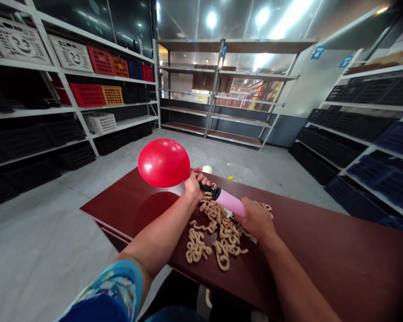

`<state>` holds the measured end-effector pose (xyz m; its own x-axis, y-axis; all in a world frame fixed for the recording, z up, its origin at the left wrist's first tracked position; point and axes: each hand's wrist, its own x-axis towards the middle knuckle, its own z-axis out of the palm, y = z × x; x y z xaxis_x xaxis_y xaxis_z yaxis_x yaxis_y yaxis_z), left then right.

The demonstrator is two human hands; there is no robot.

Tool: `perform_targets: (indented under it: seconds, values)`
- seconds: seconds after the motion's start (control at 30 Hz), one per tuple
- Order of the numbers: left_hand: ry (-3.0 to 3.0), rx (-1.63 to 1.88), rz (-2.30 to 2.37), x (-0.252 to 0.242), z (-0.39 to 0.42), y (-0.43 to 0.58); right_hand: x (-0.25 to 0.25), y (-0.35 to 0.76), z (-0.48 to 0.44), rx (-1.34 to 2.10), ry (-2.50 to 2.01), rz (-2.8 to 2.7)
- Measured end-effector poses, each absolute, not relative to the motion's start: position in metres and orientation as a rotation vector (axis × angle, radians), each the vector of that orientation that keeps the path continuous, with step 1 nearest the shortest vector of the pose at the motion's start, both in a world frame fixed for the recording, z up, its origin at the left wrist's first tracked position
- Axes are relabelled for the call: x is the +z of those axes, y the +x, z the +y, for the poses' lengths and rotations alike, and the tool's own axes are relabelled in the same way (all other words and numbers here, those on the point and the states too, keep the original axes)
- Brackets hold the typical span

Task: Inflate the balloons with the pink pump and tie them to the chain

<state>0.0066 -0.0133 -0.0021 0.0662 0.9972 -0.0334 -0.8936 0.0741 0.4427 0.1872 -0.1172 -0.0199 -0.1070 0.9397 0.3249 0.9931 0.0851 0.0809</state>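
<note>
A large inflated red balloon [164, 163] is over the table's far left part, its neck hidden in my left hand [194, 184]. The fingers of that hand are closed around the neck, against the black end of a pink balloon pump [231, 202]. My right hand [257, 220] is wrapped around the near end of the pump's pink barrel. Below the pump, thick curly beige strands [223, 235] lie in a loose heap on the dark red-brown table [315, 250]. What they are made of I cannot tell.
A pale round thing [207, 169] and a small yellow thing [230, 178] show beyond the table's far edge. Shelves with coloured crates [101, 60] stand at left, a metal rack [218, 89] at the back, and dark bins [338, 134] at right.
</note>
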Motion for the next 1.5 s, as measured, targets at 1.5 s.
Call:
perform_targets:
  seconds: [1.5]
  values:
    - [0.267, 1.606, 0.429, 0.009, -0.001, -0.016, -0.021, 0.201, -0.116, -0.546, -2.023, -2.166]
